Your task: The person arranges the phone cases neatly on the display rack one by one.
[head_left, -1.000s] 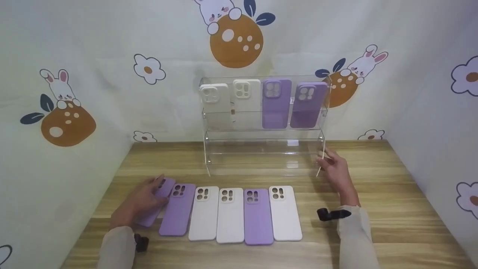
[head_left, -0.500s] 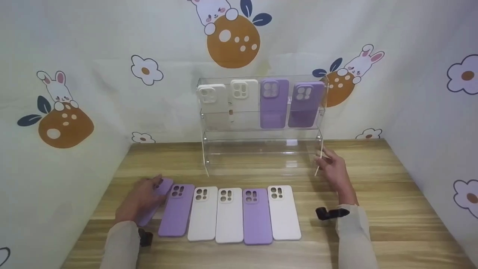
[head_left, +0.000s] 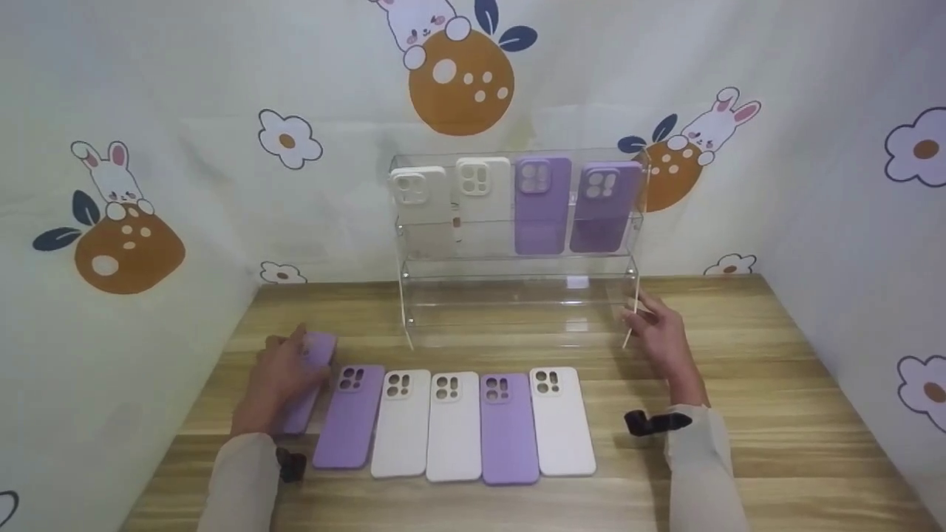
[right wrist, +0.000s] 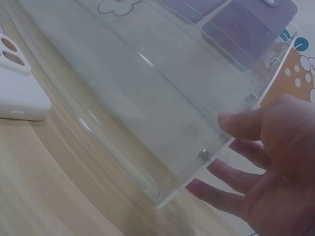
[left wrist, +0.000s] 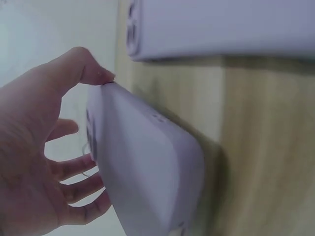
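At the far left, my left hand (head_left: 279,380) is gripping a purple phone case (left wrist: 142,157), with the thumb pressing one long edge and the fingers curling at the other side. This case is tilting above the wooden table (head_left: 776,443); whether its lower end is touching the wood, I cannot tell. Next to it, just apart, a flat purple case (head_left: 347,425) is beginning the row, and to its right are lying two white cases (head_left: 401,432), another purple one (head_left: 510,436) and a last white one (head_left: 563,428). Behind the row, the clear rack (head_left: 517,301) is standing, and its upper part is holding, from left, two white covers (head_left: 484,199) and two purple covers (head_left: 543,214). At the right, my right hand (head_left: 660,336) is clasping the rack's side panel, the thumb resting inside and the fingers outside.
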The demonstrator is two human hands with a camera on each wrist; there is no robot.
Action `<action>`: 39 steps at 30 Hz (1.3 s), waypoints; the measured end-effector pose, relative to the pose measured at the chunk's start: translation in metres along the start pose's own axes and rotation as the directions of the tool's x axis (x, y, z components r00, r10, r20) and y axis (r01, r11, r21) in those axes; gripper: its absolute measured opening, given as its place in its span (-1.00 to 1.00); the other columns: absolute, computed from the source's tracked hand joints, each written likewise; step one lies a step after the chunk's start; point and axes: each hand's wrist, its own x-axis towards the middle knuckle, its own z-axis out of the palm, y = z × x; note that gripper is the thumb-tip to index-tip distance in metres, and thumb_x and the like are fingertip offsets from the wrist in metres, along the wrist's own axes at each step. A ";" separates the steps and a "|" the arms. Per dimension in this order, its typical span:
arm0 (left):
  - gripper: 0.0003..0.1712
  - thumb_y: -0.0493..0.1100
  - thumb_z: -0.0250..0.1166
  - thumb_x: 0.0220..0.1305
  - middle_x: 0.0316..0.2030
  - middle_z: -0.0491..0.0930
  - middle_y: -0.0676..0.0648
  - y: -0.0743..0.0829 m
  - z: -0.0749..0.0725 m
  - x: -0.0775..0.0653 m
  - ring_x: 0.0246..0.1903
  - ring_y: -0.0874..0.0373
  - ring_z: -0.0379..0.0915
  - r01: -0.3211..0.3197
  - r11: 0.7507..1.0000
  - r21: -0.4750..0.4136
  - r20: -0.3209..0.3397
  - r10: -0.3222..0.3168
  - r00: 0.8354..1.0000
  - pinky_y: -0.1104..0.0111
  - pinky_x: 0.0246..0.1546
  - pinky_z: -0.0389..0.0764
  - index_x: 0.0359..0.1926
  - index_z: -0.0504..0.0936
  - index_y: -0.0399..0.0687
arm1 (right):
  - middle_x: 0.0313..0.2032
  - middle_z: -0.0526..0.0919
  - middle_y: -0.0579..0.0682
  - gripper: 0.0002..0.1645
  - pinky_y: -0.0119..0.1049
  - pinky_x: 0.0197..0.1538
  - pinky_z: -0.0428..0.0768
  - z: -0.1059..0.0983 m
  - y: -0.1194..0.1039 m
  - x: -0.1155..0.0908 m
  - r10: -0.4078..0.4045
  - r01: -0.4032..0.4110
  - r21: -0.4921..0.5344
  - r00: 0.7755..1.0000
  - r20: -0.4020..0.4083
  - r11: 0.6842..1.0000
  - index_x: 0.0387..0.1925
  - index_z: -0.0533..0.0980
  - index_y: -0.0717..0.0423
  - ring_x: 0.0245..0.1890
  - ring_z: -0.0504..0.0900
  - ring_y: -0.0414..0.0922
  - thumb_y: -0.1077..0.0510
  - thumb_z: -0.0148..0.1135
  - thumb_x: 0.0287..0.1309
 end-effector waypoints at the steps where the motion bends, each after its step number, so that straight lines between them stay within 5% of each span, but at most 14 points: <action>1: 0.19 0.12 0.36 0.09 0.35 0.08 -0.61 0.003 -0.003 0.000 0.19 -0.49 0.24 0.000 1.000 0.001 -0.015 0.000 1.000 -0.28 0.09 0.44 0.57 -0.08 -0.18 | 0.33 0.43 0.30 -0.37 -0.29 0.03 0.70 0.000 0.000 0.000 0.001 -0.001 0.010 1.000 0.000 1.000 0.44 0.29 0.13 -0.07 0.62 -0.40 0.29 0.14 0.38; 6: 0.13 0.09 0.32 0.13 0.38 0.06 -0.58 0.022 -0.014 0.000 0.23 -0.50 0.18 0.000 1.000 -0.029 -0.112 -0.003 0.994 -0.31 0.12 0.39 0.58 -0.07 -0.15 | 0.30 0.42 0.37 -0.35 -0.32 -0.02 0.71 0.001 0.001 -0.001 -0.001 0.002 0.046 1.000 -0.004 0.999 0.45 0.25 0.19 -0.18 0.62 -0.49 0.34 0.12 0.37; 12: 0.13 0.05 0.39 0.06 0.32 0.18 -0.58 0.054 -0.023 -0.002 0.22 -0.50 0.20 -0.030 0.997 -0.070 -0.265 0.010 0.964 -0.33 0.16 0.29 0.56 0.03 -0.14 | 0.32 0.42 0.32 -0.35 -0.25 0.02 0.71 0.000 0.002 0.000 -0.022 0.022 0.013 1.000 -0.002 1.000 0.44 0.27 0.18 -0.05 0.65 -0.33 0.33 0.13 0.36; 17: 0.14 0.05 0.40 0.04 0.37 0.12 -0.50 0.085 -0.029 -0.006 0.24 -0.43 0.18 -0.067 0.989 -0.135 -0.315 0.021 0.949 -0.28 0.21 0.30 0.57 0.02 -0.05 | 0.30 0.45 0.31 -0.36 -0.23 0.05 0.69 0.000 0.003 0.001 -0.011 0.011 -0.002 1.000 -0.001 1.000 0.44 0.28 0.15 -0.05 0.64 -0.33 0.31 0.13 0.37; 21: 0.16 0.03 0.40 0.03 0.41 0.09 -0.40 0.108 -0.031 -0.007 0.24 -0.34 0.21 -0.088 0.978 -0.191 -0.354 0.015 0.935 -0.20 0.21 0.37 0.59 -0.02 0.03 | 0.30 0.45 0.32 -0.35 -0.25 0.06 0.69 0.000 0.002 0.000 0.000 0.000 0.009 1.000 0.005 1.000 0.45 0.28 0.11 0.08 0.64 -0.14 0.30 0.13 0.38; 39: 0.14 0.04 0.43 -0.06 0.32 0.16 -0.33 0.198 -0.042 0.002 0.21 -0.21 0.25 -0.213 0.952 -0.221 -0.552 0.058 0.832 -0.05 0.13 0.53 0.53 0.08 -0.04 | 0.35 0.42 0.26 -0.35 -0.28 0.06 0.69 0.000 0.002 0.001 -0.023 0.023 0.015 1.000 0.006 1.000 0.44 0.29 0.13 0.11 0.64 -0.11 0.30 0.15 0.36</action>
